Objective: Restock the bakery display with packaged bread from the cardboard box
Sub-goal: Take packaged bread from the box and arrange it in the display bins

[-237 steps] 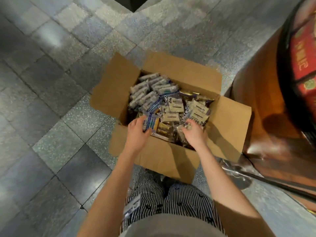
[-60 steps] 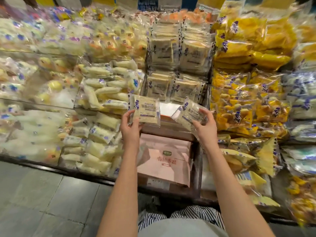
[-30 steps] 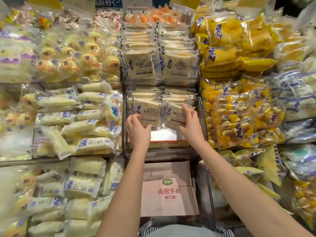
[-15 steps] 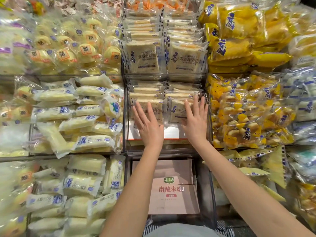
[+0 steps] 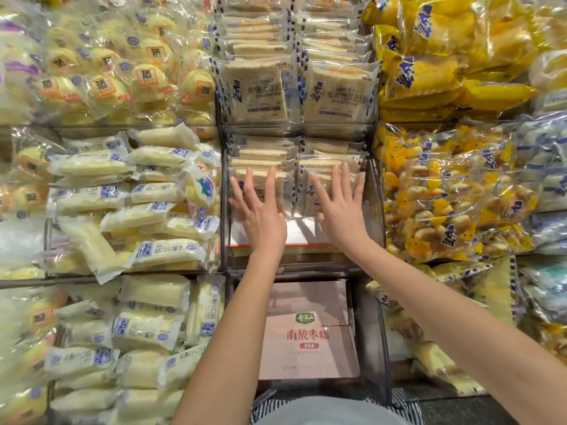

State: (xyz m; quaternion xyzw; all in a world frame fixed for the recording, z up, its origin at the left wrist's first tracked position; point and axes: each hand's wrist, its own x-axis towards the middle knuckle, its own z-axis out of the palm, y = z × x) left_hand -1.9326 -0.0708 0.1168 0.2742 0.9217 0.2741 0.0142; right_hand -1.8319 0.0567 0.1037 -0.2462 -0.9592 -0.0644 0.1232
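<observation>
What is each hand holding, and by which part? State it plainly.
Nothing is gripped. The left hand and right hand lie open, fingers spread, flat against the fronts of two bread packets in the middle bin.

Bread packets [image 5: 294, 167] stand in the bin [image 5: 372, 210], above a box [image 5: 306, 329].

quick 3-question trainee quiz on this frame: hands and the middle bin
1. True or false: both hands are closed around a bread pack.
2. Which bin are the left hand and right hand pressing into? A) the upper toast bin B) the middle clear bin C) the bottom bin with the pink box
3. Fill in: the floor of the middle clear bin in front of the front toast packs is ____.

Key
1. False: fingers are spread flat, no grip.
2. B
3. bare
</observation>
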